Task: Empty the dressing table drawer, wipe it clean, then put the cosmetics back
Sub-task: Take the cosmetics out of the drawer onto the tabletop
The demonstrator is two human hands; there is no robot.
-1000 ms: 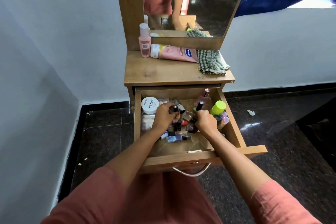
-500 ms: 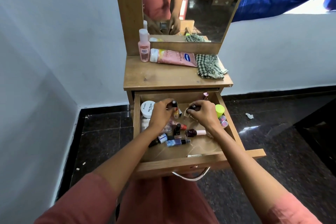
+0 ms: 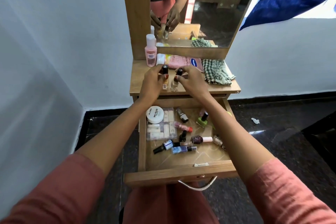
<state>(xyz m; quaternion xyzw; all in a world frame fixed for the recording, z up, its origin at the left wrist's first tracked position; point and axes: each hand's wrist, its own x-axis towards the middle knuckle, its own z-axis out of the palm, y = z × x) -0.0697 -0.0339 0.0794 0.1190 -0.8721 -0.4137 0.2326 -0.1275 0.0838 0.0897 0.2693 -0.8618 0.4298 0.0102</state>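
Note:
The wooden drawer [image 3: 180, 172] stands pulled out below the dressing table top [image 3: 221, 90]. Over that top, my left hand [image 3: 153, 81] grips an orange nail polish bottle [image 3: 165, 83] by its black cap. My right hand [image 3: 190, 80] grips a clear nail polish bottle [image 3: 175, 85] the same way. Both bottles stand upright, at or just above the wood. Inside the drawer lie a white nail polish remover tub [image 3: 155, 114], a clear packet of pads [image 3: 161, 127], a green polish bottle [image 3: 202, 120] and several small bottles [image 3: 183, 149].
A pink bottle [image 3: 150, 53], a pink lotion tube [image 3: 179, 62] and a green checked cloth [image 3: 216, 72] sit at the back of the table top under the mirror [image 3: 200, 5]. White walls close in on both sides; dark tiled floor [image 3: 283, 132] surrounds the table.
Both hands rose out of the drawer, each with a small bottle, and moved up and back onto the table top. More of the drawer's contents now show.

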